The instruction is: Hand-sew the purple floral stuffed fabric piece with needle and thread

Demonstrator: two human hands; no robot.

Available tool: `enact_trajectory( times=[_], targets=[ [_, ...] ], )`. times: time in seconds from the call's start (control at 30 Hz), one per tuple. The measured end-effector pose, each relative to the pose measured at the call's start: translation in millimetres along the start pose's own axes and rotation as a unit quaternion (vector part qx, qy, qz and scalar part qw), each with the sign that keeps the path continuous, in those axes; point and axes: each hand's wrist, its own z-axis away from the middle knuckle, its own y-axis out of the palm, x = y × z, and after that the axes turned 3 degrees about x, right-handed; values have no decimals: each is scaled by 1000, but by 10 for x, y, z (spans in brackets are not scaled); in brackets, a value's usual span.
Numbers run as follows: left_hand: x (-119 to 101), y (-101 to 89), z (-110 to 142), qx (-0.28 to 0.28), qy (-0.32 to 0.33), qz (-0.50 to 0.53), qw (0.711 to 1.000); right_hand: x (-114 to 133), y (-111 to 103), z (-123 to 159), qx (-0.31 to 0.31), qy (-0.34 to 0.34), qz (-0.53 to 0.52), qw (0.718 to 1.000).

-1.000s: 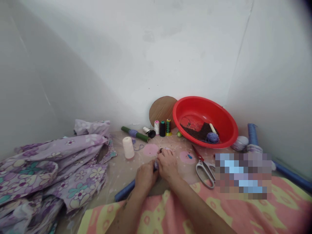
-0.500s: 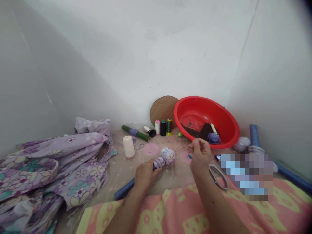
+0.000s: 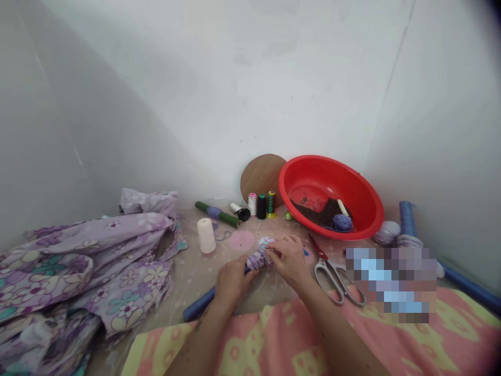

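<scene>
My left hand (image 3: 234, 282) is wrapped round a blue rod (image 3: 199, 305) where it meets a stuffed floral cloth ball (image 3: 264, 243). Strands bind the ball's narrow neck. My right hand (image 3: 290, 259) is closed in a pinch against the right side of this ball. Whatever lies between its fingertips is too small to make out. To the right of that hand lie scissors (image 3: 333, 279) with grey handles and a red part near the blades. A pale thread cone (image 3: 206, 236) stands beyond my left hand.
A tilted red basin (image 3: 371, 203) holds a purple yarn ball (image 3: 342, 223) and dark material. Several thread spools (image 3: 261, 206) stand before a cardboard disc (image 3: 260, 175). Floral fabric (image 3: 133, 282) is heaped at left; a green tube (image 3: 225, 216) lies behind. A pink-yellow cloth (image 3: 266, 339) covers the front.
My right hand has moved left and down from near the basin's rim to the cloth ball, uncovering the scissors. My left hand has stayed on the rod.
</scene>
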Motion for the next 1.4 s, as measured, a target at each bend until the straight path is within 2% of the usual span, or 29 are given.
enact_trajectory(
  times=[0.2, 0.53, 0.8, 0.93, 1.23, 1.4],
  targets=[
    [86, 104, -71, -60, 56, -9, 997, 36, -5, 21, 52, -9, 54, 997],
    [94, 112, -74, -66, 55, -27, 996, 152, 98, 24, 110, -27, 91, 989],
    [88, 94, -70, -50, 55, -38, 996, 213, 188, -9, 117, -28, 110, 987],
    [92, 108, -76, -57, 55, -33, 996, 209, 184, -1, 95, -3, 84, 992],
    [68, 79, -50, -53, 49, -18, 997, 191, 128, 20, -13, 99, -42, 994],
    [69, 73, -40, -45, 40, -13, 998, 128, 4, 4, -110, 147, -56, 981]
  ],
)
